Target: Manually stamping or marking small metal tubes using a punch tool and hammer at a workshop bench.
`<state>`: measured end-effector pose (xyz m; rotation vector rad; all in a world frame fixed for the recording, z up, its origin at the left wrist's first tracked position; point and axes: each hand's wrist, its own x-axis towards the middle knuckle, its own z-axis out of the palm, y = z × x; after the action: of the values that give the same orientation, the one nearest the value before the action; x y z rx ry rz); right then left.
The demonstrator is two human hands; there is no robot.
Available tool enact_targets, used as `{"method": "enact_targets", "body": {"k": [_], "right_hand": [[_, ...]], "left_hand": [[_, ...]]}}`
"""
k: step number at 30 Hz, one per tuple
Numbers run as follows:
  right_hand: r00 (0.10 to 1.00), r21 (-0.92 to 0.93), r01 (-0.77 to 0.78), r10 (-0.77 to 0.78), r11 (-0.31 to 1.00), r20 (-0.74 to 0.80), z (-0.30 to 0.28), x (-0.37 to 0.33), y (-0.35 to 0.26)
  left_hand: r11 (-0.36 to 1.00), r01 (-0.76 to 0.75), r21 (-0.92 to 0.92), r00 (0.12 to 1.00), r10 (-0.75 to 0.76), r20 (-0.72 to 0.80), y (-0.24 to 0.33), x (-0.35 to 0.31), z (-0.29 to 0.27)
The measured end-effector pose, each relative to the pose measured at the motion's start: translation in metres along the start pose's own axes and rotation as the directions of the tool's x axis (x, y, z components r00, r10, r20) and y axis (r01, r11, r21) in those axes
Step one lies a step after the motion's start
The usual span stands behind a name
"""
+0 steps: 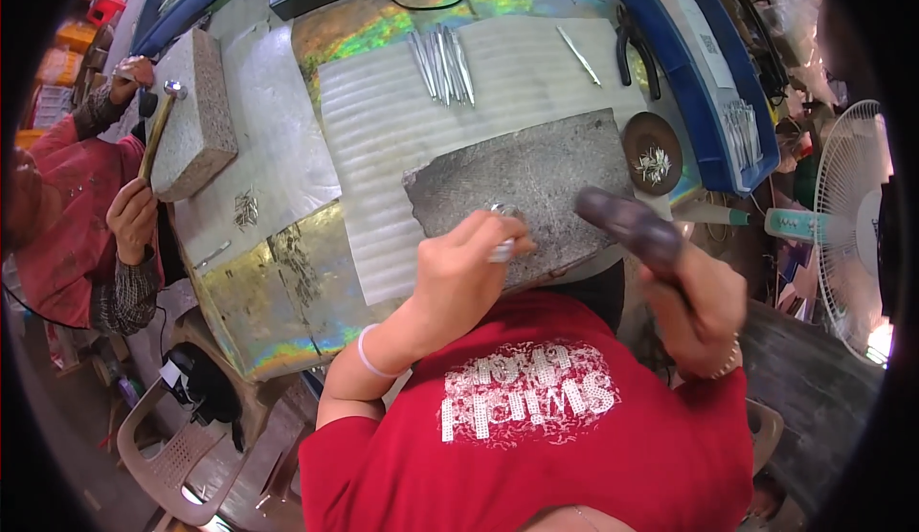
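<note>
- Head view: the left hand [464, 266] sits low over a grey stone slab [565, 154], its fingers curled closed around a small silvery piece [504, 210] — mostly hidden, so its full shape cannot be told.
- The right hand [706, 297] grips a dark brown tool [630, 227], its rounded head raised over the slab's right side; both are blurred.
- The slab lies on a white ribbed foam sheet [359, 163], toward the near side of the table.
- Beyond the slab lie a group of slim silver rods [442, 67] and, farther right, a single rod [578, 55] near black-handled pliers [636, 51].
- Just right of the slab, a round brown dish [636, 132] holds small silver bits [655, 164].
- A blue tray [661, 36] stands beyond the dish — more rods inside it.
- At the left, a co-worker [69, 245] holds a hammer [151, 147] beside a speckled stone block [203, 115].
</note>
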<state>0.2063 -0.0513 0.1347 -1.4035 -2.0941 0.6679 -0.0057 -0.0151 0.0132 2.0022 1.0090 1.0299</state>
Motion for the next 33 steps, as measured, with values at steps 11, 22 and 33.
{"method": "enact_targets", "body": {"k": [11, 22, 33], "right_hand": [[0.987, -0.379, -0.16, 0.139, 0.912, -0.081, 0.069, 0.006, 0.095], [0.997, 0.52, 0.029, 0.015, 0.854, -0.08, 0.083, 0.009, 0.055], [0.917, 0.92, 0.056, 0.346, 0.387, -0.201, 0.1, 0.001, 0.062]], "left_hand": [[-0.073, 0.335, -0.939, 0.842, -0.425, 0.333, 0.019, 0.003, -0.02], [-0.21, 0.234, -0.949, 0.835, -0.456, 0.307, 0.017, -0.001, 0.021], [-0.163, 0.291, -0.943, 0.801, -0.497, 0.333, 0.018, -0.019, 0.024]]}}
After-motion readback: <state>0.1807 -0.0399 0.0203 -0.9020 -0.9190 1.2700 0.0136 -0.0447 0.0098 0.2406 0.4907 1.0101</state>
